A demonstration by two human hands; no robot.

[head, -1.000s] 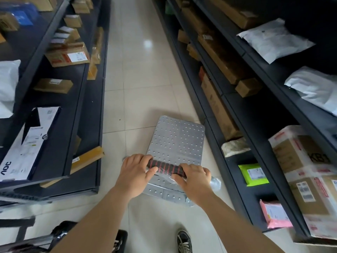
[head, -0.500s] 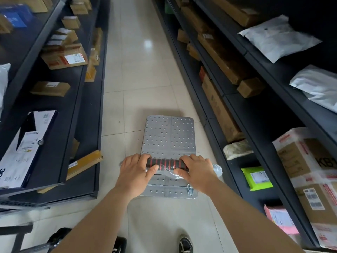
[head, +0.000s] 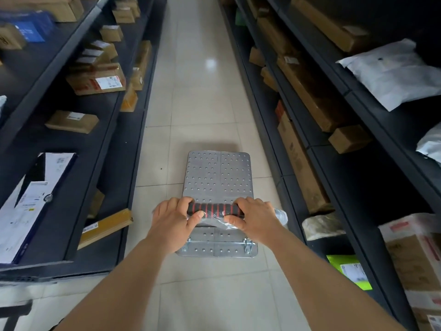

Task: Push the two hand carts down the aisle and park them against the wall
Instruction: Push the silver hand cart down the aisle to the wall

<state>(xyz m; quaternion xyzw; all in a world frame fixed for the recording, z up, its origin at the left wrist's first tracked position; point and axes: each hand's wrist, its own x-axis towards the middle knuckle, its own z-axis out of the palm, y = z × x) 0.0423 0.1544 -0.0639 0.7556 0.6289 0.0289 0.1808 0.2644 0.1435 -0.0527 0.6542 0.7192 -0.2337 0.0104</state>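
Observation:
A hand cart with a grey studded metal deck (head: 218,174) stands in the aisle right in front of me, pointing straight down it. Its handle (head: 214,208) has a black grip with red rings and clear plastic wrap. My left hand (head: 173,217) grips the handle's left end and my right hand (head: 255,217) grips its right end. Nothing lies on the deck. A second cart is not in sight, and the end wall of the aisle is out of frame.
Dark metal shelving lines both sides: the left shelves (head: 112,130) hold cardboard boxes, the right shelves (head: 317,149) hold long cartons and white mailer bags. A yellow-brown box (head: 105,226) juts from the lower left shelf towards the aisle. The tiled floor (head: 200,75) runs ahead.
The cart has straightened from a slant to point down the aisle and has rolled forward past the shelves. The dark object at the lower left has dropped out of view. Both hands kept their grip.

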